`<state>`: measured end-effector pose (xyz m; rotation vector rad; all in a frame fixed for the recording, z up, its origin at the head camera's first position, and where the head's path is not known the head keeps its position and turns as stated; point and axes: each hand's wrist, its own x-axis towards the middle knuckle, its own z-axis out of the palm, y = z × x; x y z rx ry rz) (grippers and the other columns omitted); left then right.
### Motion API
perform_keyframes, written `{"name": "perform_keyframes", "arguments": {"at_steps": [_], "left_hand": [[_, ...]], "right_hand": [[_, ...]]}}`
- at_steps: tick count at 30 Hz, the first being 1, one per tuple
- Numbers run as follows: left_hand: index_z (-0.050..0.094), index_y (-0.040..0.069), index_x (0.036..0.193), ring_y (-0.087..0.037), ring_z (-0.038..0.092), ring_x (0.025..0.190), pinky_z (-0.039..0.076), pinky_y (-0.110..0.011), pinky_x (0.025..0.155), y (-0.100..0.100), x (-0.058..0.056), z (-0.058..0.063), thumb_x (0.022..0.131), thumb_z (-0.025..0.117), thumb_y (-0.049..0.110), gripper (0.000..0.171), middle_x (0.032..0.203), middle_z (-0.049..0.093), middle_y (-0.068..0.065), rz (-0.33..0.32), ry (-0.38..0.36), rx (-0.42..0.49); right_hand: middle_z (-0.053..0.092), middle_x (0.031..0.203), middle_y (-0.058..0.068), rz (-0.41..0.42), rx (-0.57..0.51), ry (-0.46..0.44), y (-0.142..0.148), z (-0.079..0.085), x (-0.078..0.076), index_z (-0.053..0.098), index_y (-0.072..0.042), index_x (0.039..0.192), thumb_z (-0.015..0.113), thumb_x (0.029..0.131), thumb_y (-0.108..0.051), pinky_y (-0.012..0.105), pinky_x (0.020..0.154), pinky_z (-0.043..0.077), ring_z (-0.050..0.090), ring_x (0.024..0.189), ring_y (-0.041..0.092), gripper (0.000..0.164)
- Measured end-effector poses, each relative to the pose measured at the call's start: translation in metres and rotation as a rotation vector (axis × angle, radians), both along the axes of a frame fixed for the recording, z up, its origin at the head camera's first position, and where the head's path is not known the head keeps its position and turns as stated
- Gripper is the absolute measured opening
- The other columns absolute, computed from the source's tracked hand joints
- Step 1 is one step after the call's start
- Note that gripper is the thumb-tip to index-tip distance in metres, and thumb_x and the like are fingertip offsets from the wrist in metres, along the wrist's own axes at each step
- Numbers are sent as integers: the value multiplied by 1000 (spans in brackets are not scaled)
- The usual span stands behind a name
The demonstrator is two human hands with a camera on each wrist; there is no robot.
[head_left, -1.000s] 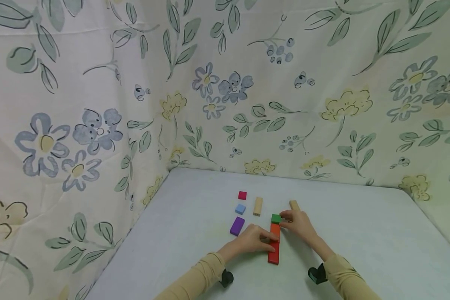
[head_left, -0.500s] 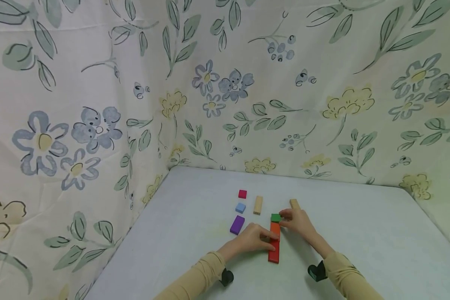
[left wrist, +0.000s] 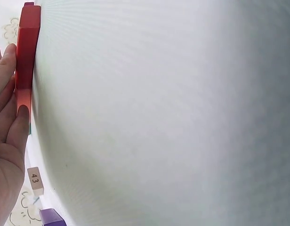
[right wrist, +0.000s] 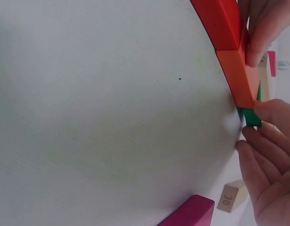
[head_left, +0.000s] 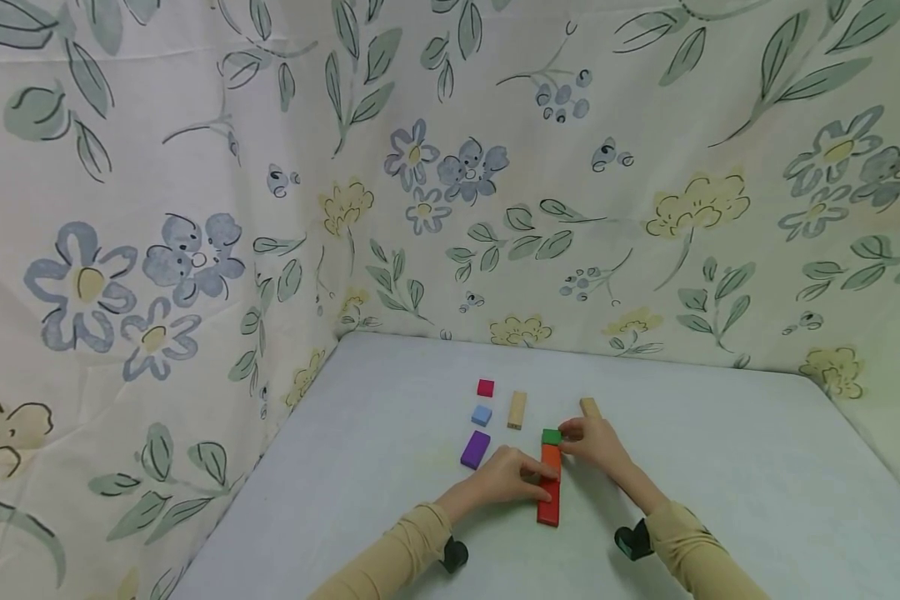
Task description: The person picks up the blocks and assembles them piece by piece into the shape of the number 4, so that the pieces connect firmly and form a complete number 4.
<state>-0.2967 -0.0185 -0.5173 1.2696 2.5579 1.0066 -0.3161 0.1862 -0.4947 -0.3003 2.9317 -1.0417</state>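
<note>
On the white table, a red block (head_left: 547,512), an orange block (head_left: 551,456) and a small green block (head_left: 551,437) lie end to end in a row. My left hand (head_left: 498,478) reaches in from the left. In the left wrist view, its thumb rests against the red block (left wrist: 27,56) and a fingertip touches the orange block (left wrist: 24,96). My right hand (head_left: 594,443) is at the row's far end. Its thumb and finger pinch the green block (right wrist: 251,117), the thumb lying by the seam with the orange block (right wrist: 239,75).
Left of the row lie a purple block (head_left: 476,450), a light blue block (head_left: 482,415), a crimson block (head_left: 485,388) and a plain wooden block (head_left: 517,410). Another wooden block (head_left: 589,407) is behind my right hand. A magenta block (right wrist: 192,214) shows in the right wrist view.
</note>
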Motion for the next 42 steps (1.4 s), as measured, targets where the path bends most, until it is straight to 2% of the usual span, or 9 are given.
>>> {"name": "perform_keyframes", "arguments": {"at_steps": [9, 19, 29, 37, 42], "left_hand": [[73, 19, 111, 3, 41, 66, 32, -9, 56, 0, 0, 1, 80, 75, 27, 32, 101, 74, 7, -4, -10, 5], [72, 18, 112, 4, 44, 69, 34, -8, 58, 1, 1, 1, 80, 76, 27, 33, 104, 73, 7, -3, -26, 7], [72, 17, 111, 3, 48, 71, 37, -6, 60, 0, 3, 3, 80, 76, 25, 32, 104, 73, 6, -11, -7, 12], [72, 17, 112, 3, 46, 70, 37, -7, 60, 0, 2, 2, 81, 75, 25, 32, 104, 73, 5, -1, -37, 2], [72, 16, 112, 4, 49, 72, 40, -7, 63, 1, 2, 3, 80, 75, 24, 33, 104, 73, 4, -2, -46, 11]], "right_hand": [[73, 95, 17, -12, 3, -47, -2, 4, 0, 70, 5, 101, 73, 77, -8, 43, 81, 54, 68, 91, 28, 28], [72, 97, 18, -17, -6, -45, -2, 3, 1, 69, 7, 102, 73, 77, -7, 43, 82, 54, 68, 92, 29, 29], [71, 100, 20, -9, 17, 4, -1, 5, 6, 68, 7, 105, 70, 80, -9, 46, 83, 53, 67, 95, 33, 30], [68, 109, 22, -14, -26, -9, -1, 11, 10, 65, 6, 112, 67, 85, -14, 48, 86, 52, 64, 104, 37, 33], [68, 110, 22, 8, -28, 31, -1, 16, 13, 65, 6, 112, 68, 86, -16, 47, 85, 53, 64, 104, 38, 34]]}}
